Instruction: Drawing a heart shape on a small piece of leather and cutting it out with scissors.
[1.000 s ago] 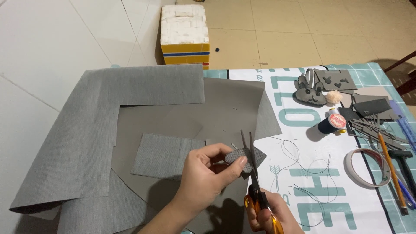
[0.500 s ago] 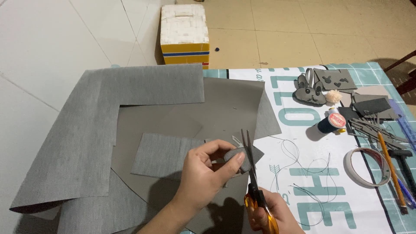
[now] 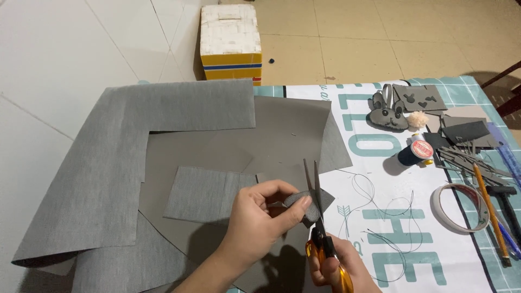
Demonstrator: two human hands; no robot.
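My left hand (image 3: 259, 217) pinches a small grey fabric piece (image 3: 296, 199) between thumb and fingers, low in the middle of the view. In my right hand (image 3: 339, 268) are orange-handled scissors (image 3: 320, 239), blades pointing away from me and nearly closed against the right edge of that piece. Both hands hover over a large sheet of grey fabric (image 3: 163, 141) spread on the table, with a loose rectangular offcut (image 3: 206, 194) lying just left of my left hand.
A grey fabric rabbit (image 3: 386, 113), cut scraps (image 3: 467, 133), a dark thread spool (image 3: 415, 153), a tape roll (image 3: 458, 209) and pencils (image 3: 491, 211) lie on the right of the printed table mat (image 3: 391, 239). Loose black thread (image 3: 380, 217) trails beside the scissors. A white and yellow foam box (image 3: 230, 40) stands on the floor beyond.
The scissor blades have closed a little on the small fabric piece. Both hands stay in nearly the same place.
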